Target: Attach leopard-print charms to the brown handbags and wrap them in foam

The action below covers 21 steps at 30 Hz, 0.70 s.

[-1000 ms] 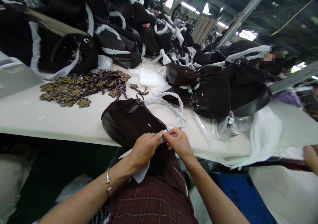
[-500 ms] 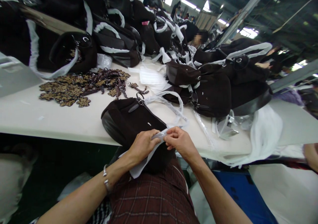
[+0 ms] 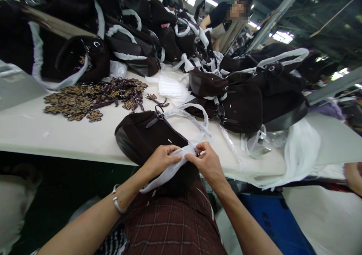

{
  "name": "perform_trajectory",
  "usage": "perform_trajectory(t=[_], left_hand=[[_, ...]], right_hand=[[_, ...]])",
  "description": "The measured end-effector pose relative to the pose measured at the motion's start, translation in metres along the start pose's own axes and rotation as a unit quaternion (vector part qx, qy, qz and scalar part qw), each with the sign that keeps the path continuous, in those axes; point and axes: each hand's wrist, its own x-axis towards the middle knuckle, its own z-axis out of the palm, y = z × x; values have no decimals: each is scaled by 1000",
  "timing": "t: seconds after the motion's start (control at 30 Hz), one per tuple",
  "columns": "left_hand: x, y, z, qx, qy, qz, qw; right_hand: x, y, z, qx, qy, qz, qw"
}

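A dark brown suede bag (image 3: 147, 136) lies half on the white table (image 3: 56, 134), its near end hanging over the front edge onto my lap. Its strap (image 3: 195, 119) is wrapped in white tissue and loops toward the back. My left hand (image 3: 160, 160) and my right hand (image 3: 206, 162) meet over the bag's near end. Both pinch a strip of white wrapping tissue (image 3: 166, 172), which twists and trails down to the left under my left wrist. A silver bangle sits on my left wrist.
A heap of leopard-print flower charms (image 3: 85, 98) lies at the left of the table. More dark bags with white-wrapped straps (image 3: 240, 100) crowd the back and right. White paper sheets (image 3: 296, 153) hang off the right edge. A person in black (image 3: 223, 17) stands beyond.
The white tissue has been drawn from a loose flat flap into a tighter twisted strip between my hands. My hands shifted slightly up the bag. A person has come into view at the back.
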Motion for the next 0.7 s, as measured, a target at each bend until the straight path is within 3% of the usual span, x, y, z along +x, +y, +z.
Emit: perform_trajectory(t=[0.1, 0.2, 0.33, 0.43, 0.57, 0.7], left_hand=[[4, -6, -6, -76, -36, -35, 996], [8, -9, -12, -113, -70, -58, 989], [12, -8, -19, -141, -122, -92, 978], [14, -9, -21, -151, -144, -109, 972], [13, -12, -17, -134, -107, -108, 979], [6, -6, -5, -35, -42, -68, 996]], right_hand=[[-3, 17, 1, -24, 35, -54, 998], [-6, 33, -3, -59, 35, -158, 985], [6, 37, -12, -102, 58, -297, 948], [24, 29, -17, -161, 4, -402, 901], [42, 19, -29, -206, -57, -466, 859], [45, 4, -35, -145, -61, -431, 888]])
